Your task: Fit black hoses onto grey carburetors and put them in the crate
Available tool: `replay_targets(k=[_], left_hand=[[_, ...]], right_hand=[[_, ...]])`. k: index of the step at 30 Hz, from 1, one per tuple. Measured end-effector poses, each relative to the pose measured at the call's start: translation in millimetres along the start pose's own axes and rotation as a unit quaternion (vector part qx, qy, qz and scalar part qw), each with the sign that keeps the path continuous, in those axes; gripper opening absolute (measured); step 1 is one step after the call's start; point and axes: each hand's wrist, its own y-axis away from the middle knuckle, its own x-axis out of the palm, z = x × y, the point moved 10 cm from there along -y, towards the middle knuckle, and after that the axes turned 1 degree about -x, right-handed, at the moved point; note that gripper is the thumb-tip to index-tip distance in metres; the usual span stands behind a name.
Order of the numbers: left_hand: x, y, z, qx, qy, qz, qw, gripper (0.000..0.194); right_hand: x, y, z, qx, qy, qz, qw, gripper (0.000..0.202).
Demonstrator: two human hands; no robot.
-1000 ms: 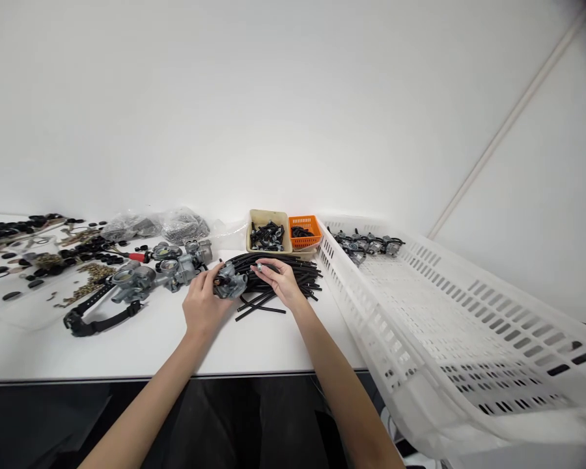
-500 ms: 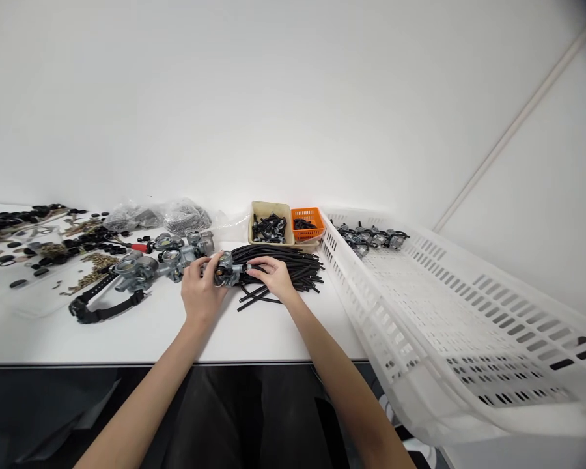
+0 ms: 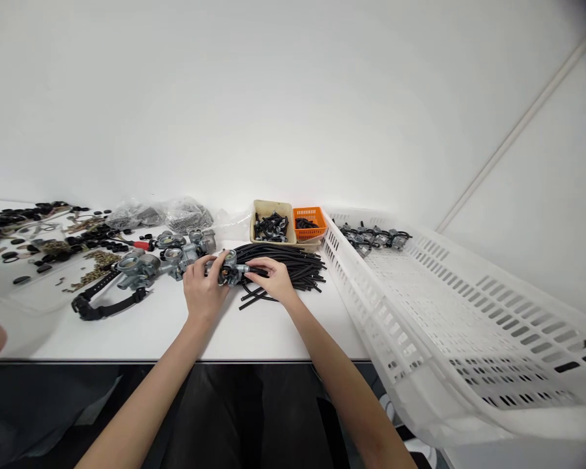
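Observation:
My left hand [image 3: 204, 290] is closed around a small grey metal carburetor [image 3: 229, 268], steadying it just above the white table. At its right side a metal spigot sticks out toward my right hand [image 3: 275, 279]. The fingers of that hand pinch a black rubber tube [image 3: 258, 270] at the spigot; whether it is seated on it I cannot tell. Behind and under my right hand lies a bundle of black hoses [image 3: 297, 264]. More carburetors [image 3: 137, 267] stand to the left of my left hand.
A cream bin [image 3: 273, 226] of black fittings and an orange basket [image 3: 308, 221] stand behind the hoses. At right, a large white crate [image 3: 420, 312] holds several carburetors. A black strap [image 3: 110, 309], brass parts [image 3: 97, 267] and plastic bags [image 3: 185, 216] lie left. Someone's skin shows at the left edge.
My right fingers have shifted slightly, and more of the metal spigot shows between them and the carburetor. Part of a person has come in at the left edge.

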Motion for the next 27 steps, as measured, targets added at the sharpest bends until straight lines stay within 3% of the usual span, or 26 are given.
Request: replay_targets(k=[27], left_hand=[[-0.8, 0.1, -7.3, 0.022, -0.004, 0.004, 1.000, 0.054]], right_hand=[[-0.7, 3.8, -5.9, 0.038, 0.010, -0.023, 0.999, 0.033]])
